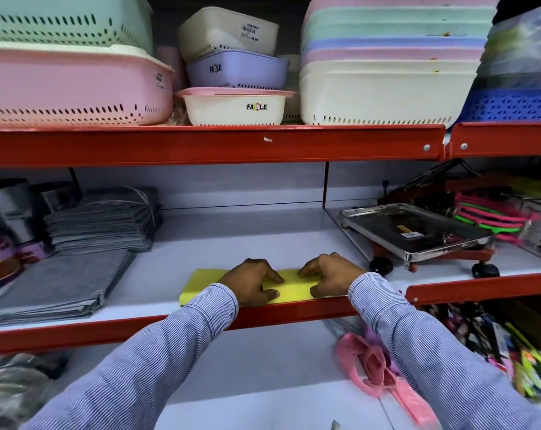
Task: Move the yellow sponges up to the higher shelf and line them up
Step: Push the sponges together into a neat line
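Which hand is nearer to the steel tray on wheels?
The right hand. It rests on the yellow sponges just left of the steel tray; the left hand lies farther left.

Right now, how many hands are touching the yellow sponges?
2. The left hand presses the middle of the yellow sponges; the right hand presses their right end. How many sponges lie underneath is hidden.

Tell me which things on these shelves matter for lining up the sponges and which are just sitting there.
Job: yellow sponges, left hand, right hand, middle shelf.
Just there: grey cloths, steel tray trolley, plastic baskets, pink item.
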### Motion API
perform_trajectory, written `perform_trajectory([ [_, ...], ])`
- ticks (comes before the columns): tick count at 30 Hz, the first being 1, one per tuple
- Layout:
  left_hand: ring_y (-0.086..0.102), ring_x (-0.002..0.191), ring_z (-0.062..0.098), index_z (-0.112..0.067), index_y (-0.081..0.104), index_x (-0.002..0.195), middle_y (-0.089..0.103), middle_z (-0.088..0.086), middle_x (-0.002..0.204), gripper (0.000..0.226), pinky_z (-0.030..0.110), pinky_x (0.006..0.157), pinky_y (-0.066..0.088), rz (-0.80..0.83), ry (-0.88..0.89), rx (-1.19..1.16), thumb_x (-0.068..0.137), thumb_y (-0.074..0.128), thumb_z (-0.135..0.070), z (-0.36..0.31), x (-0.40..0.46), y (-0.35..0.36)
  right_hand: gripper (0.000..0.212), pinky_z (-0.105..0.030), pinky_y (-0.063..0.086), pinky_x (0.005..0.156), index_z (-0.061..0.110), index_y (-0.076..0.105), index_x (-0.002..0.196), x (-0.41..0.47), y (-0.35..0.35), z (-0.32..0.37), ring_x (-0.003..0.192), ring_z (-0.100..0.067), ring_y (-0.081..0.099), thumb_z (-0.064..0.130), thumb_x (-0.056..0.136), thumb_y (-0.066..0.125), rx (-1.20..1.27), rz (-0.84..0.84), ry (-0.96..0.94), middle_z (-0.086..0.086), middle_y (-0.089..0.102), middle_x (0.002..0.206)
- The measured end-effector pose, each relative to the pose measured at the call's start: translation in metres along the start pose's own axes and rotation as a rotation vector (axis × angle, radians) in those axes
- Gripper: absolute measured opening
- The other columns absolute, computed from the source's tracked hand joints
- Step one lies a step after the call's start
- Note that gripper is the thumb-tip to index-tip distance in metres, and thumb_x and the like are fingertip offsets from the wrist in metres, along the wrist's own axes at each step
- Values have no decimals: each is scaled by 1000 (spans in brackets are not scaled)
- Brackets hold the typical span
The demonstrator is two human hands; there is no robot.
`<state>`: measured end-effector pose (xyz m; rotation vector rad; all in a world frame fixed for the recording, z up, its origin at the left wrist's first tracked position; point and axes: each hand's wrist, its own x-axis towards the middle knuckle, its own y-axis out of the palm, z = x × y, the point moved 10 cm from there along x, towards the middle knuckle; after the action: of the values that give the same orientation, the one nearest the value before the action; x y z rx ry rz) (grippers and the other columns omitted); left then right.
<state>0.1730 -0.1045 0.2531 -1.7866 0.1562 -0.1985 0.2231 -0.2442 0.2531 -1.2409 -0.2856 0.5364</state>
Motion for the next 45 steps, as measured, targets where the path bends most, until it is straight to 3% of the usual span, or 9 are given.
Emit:
perform_trajectory([
  [4,49,133,22,-27,59,133,54,1,144,41,26,113,33,-53,-21,-36,92,59,-22,19,0,-18,51,-35,46,108,31,62,125,2,-2,13,123,-20,57,26,75,65,19,-8,-26,-2,68,126],
  [6,43,137,23,-27,54,135,50,3,147,47,29,115,32,-10,-71,18,89,61,-17,40,-3,-29,44,-36,45,107,35,62,124,3,-1,19,122,-23,55,35,80,66,13,-17,-34,-5,69,123],
  [10,38,138,26,-28,52,138,47,2,149,51,30,114,30,180,-117,128,89,65,-27,59,-20,-16,41,-35,45,104,39,65,116,7,5,26,122,-25,53,48,77,69,-35,-10,-18,-7,66,123],
  [24,44,136,23,-26,57,134,51,3,145,46,34,116,35,13,-156,-5,89,66,-31,55,-29,-13,39,-36,47,103,36,66,115,1,4,36,120,-28,55,43,77,70,-51,-12,14,-10,60,129],
  [28,41,139,24,-24,54,135,45,6,149,52,32,118,32,-24,-227,43,87,56,-4,86,-42,-35,39,-36,47,101,35,66,116,-1,5,37,119,-29,55,40,77,70,-44,-18,23,-11,60,128],
  [30,40,139,26,-22,51,137,45,8,149,59,31,116,32,37,-283,105,84,51,4,103,-54,-39,39,-36,48,101,36,67,115,0,6,39,117,-29,56,39,76,70,-43,-24,30,-12,59,127],
  [37,43,135,27,-23,52,138,48,10,144,53,30,112,33,108,-339,99,88,63,-11,110,-72,-33,42,-36,47,101,35,65,118,-2,8,44,118,-27,54,36,76,67,-74,0,45,-10,57,129],
  [42,39,138,26,-20,50,140,46,9,146,51,31,114,31,109,-347,109,91,60,-14,93,-77,-30,44,-35,47,102,33,62,122,-7,7,48,120,-29,54,33,78,64,-88,10,79,-12,53,134],
  [45,42,137,25,-22,50,139,48,7,147,50,35,115,36,51,-331,123,91,61,-21,80,-90,-41,46,-36,47,98,35,58,124,-22,-4,61,120,-30,57,32,79,63,-109,-98,66,-8,55,135],
])
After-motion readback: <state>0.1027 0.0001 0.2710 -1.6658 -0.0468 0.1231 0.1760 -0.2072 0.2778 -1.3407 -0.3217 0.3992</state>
